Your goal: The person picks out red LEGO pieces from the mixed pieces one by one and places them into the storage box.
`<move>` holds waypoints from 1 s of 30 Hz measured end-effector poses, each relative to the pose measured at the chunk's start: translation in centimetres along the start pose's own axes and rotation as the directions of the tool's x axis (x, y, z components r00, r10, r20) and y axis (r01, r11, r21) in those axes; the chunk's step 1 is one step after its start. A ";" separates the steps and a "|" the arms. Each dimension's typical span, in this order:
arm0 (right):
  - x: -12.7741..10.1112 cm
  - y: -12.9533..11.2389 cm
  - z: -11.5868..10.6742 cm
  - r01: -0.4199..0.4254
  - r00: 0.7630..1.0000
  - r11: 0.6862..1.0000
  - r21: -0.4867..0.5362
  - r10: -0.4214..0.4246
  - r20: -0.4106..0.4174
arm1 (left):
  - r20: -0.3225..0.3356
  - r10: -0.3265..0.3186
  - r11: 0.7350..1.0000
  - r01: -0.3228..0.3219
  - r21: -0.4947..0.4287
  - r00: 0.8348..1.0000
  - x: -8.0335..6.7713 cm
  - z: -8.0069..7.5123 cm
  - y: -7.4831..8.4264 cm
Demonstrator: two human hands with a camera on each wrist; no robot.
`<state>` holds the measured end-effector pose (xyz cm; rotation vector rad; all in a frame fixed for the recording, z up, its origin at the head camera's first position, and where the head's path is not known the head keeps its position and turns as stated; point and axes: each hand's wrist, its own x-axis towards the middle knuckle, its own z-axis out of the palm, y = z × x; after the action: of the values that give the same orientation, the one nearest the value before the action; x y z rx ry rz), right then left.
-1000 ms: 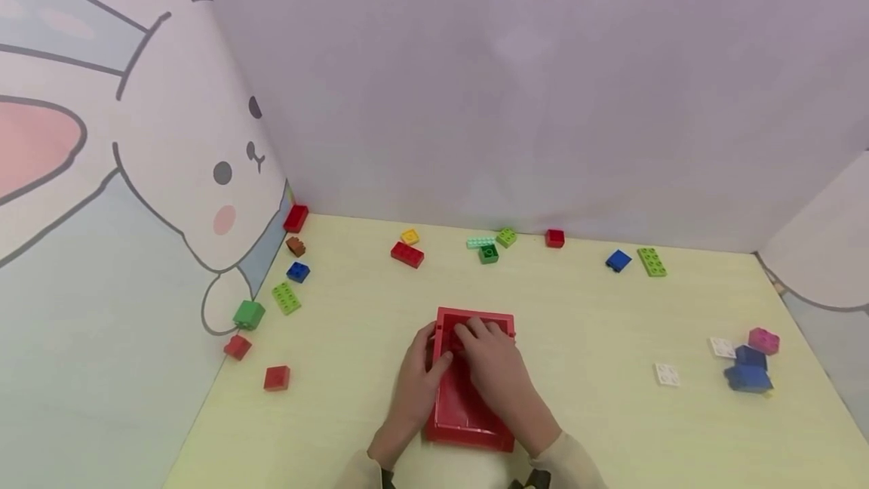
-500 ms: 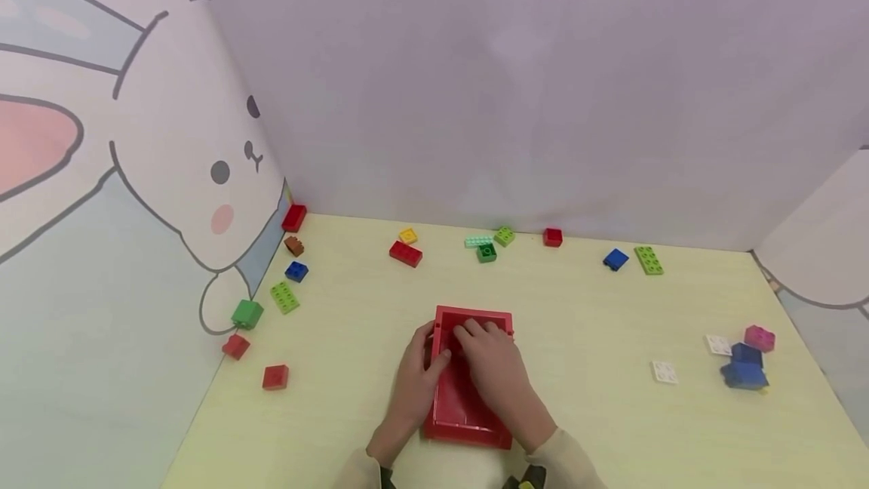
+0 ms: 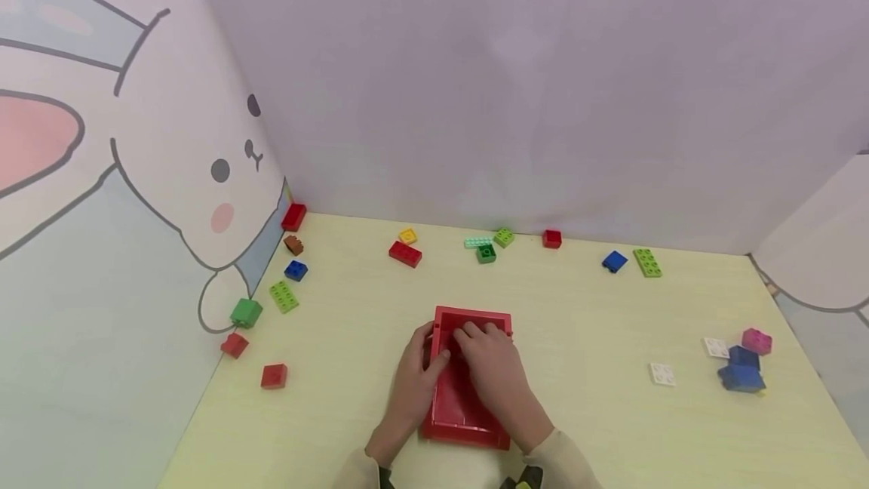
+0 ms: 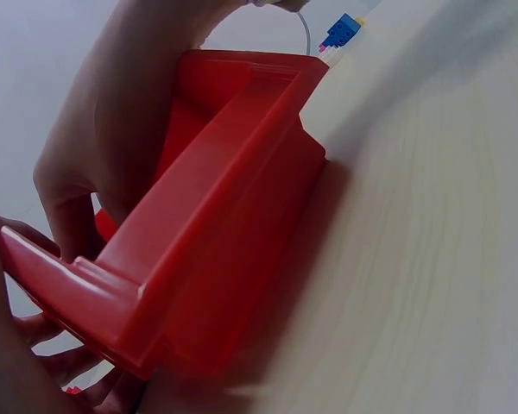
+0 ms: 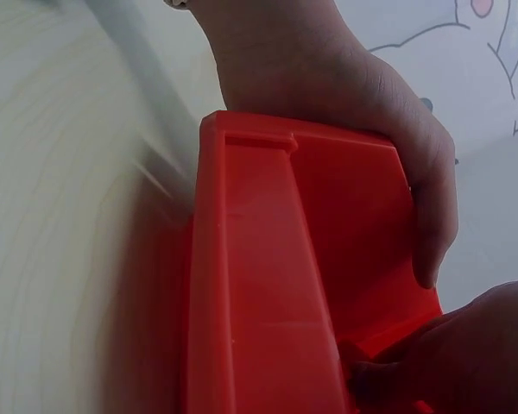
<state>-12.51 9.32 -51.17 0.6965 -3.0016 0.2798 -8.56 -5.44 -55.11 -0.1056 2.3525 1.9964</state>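
Gripping red plastic bin (image 3: 468, 387) near table (image 3: 584, 398) front edge: left hand (image 3: 414, 379) curls round left wall, right hand (image 3: 498, 376) fingers reach inside, contents hidden. Looks rigid, light, smooth; hold by walls.

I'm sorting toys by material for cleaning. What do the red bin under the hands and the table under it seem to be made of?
The red bin looks like moulded hard plastic: smooth, slightly glossy walls with rounded edges and one even colour. The table looks like pale wood or a wood-look laminate, matte, with fine grain lines running along it; the pictures cannot settle which.
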 end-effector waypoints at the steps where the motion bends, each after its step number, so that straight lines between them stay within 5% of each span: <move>1: 0.0 0.0 0.0 0.000 1.000 1.000 -0.001 0.000 0.004 | 0.000 0.000 1.000 0.000 0.001 1.000 0.0 0.0 0.0; 30: 0.0 0.0 0.1 -0.023 0.999 1.000 -0.021 0.024 0.041 | -0.002 -0.013 1.000 0.013 -0.004 1.000 0.2 0.1 -0.4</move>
<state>-12.52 9.32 -51.23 0.6744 -3.0493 0.2384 -8.69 -5.39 -55.51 -0.1235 2.3428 1.9966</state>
